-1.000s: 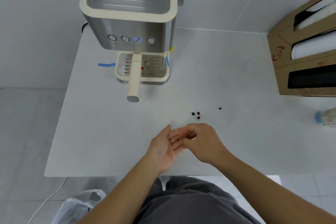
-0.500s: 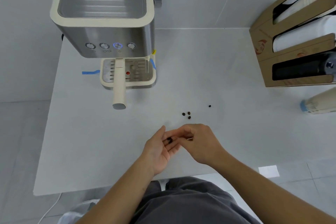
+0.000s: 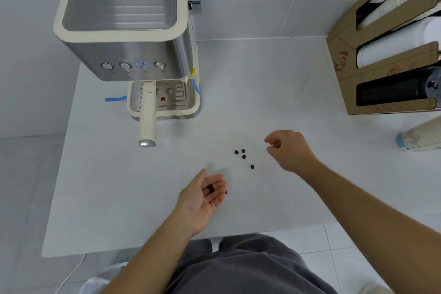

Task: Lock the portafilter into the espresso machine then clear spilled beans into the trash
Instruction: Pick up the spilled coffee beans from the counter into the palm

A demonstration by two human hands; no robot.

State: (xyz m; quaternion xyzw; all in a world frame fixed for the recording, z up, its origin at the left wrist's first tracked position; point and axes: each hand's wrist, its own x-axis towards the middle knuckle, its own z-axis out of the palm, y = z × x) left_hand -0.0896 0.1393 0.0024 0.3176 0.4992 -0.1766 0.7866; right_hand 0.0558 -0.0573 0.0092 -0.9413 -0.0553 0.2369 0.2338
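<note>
The espresso machine stands at the back left of the white table. Its cream portafilter handle sticks out toward me from under the brew head. Three dark coffee beans lie clustered mid-table, with another bean just below them. My left hand rests palm up and cupped, with dark beans on its fingers and one bean beside the fingertips. My right hand hovers right of the cluster, fingers curled in a pinch; anything between them is hidden.
A cardboard cup dispenser stands at the back right, and a sleeve of paper cups lies at the right edge. Blue tape marks the table by the machine. A white plastic bag sits on the floor, lower left.
My right hand left my left palm and moved up and to the right past the bean cluster. My left hand stayed cupped with beans in it. The camera view shifted.
</note>
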